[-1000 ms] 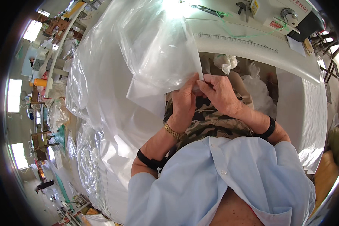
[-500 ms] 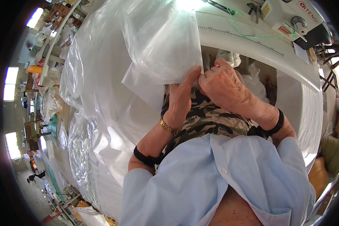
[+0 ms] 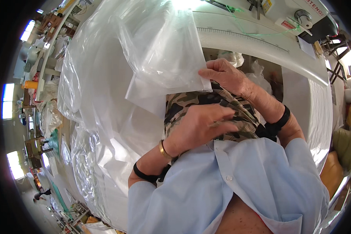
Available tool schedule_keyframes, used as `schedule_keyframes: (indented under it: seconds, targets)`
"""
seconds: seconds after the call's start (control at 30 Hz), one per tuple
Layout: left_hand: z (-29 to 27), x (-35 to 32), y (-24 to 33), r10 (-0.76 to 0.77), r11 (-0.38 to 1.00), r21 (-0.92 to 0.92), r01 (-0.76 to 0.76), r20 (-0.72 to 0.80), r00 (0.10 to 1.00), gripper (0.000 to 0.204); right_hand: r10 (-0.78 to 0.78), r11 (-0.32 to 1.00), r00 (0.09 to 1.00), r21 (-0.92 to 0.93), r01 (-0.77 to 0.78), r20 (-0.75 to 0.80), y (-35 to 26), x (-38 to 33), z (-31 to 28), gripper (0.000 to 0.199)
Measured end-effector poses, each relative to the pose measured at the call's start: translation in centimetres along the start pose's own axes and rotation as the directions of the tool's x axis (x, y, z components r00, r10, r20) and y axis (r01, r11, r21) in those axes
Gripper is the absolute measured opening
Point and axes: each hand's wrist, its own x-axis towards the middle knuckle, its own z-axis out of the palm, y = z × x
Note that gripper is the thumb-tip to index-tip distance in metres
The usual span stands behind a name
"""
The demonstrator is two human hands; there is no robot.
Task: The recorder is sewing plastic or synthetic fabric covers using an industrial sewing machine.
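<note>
A sheet of clear plastic film (image 3: 163, 58) hangs over the front edge of the table, its lower corner reaching down toward my lap. My right hand (image 3: 228, 76) pinches the right edge of this film between thumb and fingers. Away from the film, my left hand (image 3: 202, 124) is over the camouflage cloth (image 3: 179, 103) on my lap. Its fingers are apart and somewhat blurred, and I see nothing in them.
A white sewing machine (image 3: 296, 15) stands at the upper right, with green thread (image 3: 241, 29) trailing from it. A ruler scale (image 3: 241, 38) runs along the table edge. More plastic film (image 3: 89, 156) is heaped at left. Below the table edge lie crumpled clear bags (image 3: 259, 76).
My left hand has let go of the film and moved down toward my body. My right hand stays at the film's edge, its fingers now extended more. The film's lower corner hangs slightly lower.
</note>
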Motion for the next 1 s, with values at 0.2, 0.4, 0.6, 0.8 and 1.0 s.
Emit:
schedule_keyframes:
  seconds: [0.2,0.4,0.6,0.8,1.0]
  targets:
    - [-2.2,1.0,-1.7,0.502,0.348,0.906,-0.242,0.038,0.864,0.039,-0.006,0.979,1.0,0.202,0.008,-0.009,-0.1,0.0,1.2,0.031]
    - [-4.2,1.2,-4.2,0.584,0.329,0.904,-0.273,0.032,0.811,0.025,-0.01,0.982,1.0,0.186,0.011,-0.003,0.8,0.2,1.7,0.03]
    - [-4.9,0.9,-4.9,0.467,0.26,0.933,-0.247,0.103,0.878,0.019,-0.287,0.474,0.946,-0.881,0.001,-0.153,-4.0,4.4,-1.9,0.021]
    - [-5.2,2.1,-4.4,0.437,0.37,0.896,-0.244,0.064,0.897,0.01,-0.78,0.164,0.626,-0.97,0.179,-0.017,-2.3,11.7,-7.2,0.025]
    - [-7.3,2.1,-4.3,0.439,0.439,0.865,-0.241,0.027,0.898,0.01,-0.59,0.239,0.807,-0.958,0.159,-0.013,-4.0,13.1,-8.0,0.026]
